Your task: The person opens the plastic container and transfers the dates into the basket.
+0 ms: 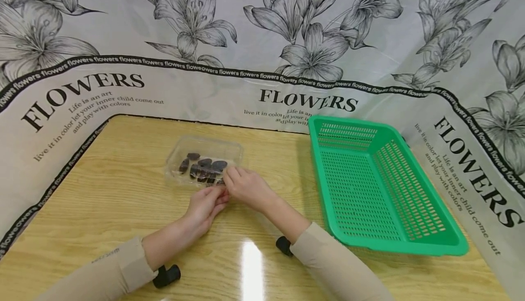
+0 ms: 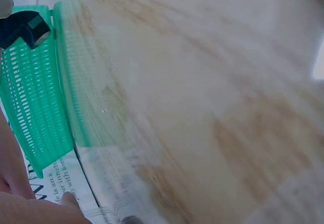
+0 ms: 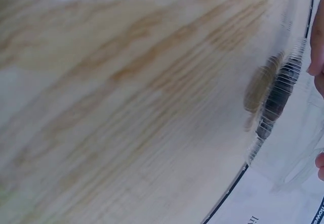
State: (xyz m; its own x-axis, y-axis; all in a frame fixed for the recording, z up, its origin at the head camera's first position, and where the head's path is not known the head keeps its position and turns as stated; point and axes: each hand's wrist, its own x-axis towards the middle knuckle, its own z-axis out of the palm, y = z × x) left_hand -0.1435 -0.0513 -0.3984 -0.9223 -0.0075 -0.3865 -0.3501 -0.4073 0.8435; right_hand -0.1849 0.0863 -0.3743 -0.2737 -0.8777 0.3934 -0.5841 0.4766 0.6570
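Observation:
A clear plastic box (image 1: 205, 144) lies on the table with several dark oval, date-like pieces (image 1: 205, 170) inside. Both hands meet at its near right corner. The right hand (image 1: 249, 188) pinches that corner with curled fingers. Just below it, the left hand (image 1: 205, 209) has its thumb and bent fingertips together at the same edge, against the right fingers. Seen from the right wrist, the dark pieces (image 3: 278, 95) show through the ribbed box side, with the right fingertips (image 3: 318, 47) at the image edge. The left wrist view catches the left hand (image 2: 43, 209) low in the corner.
A large green perforated basket (image 1: 324, 201) stands on the wooden table (image 1: 123, 210) to the right of the box. Flower-printed cloth (image 1: 229, 96) rises behind and at both sides. Black wrist cameras (image 1: 167, 276) hang under both sleeves.

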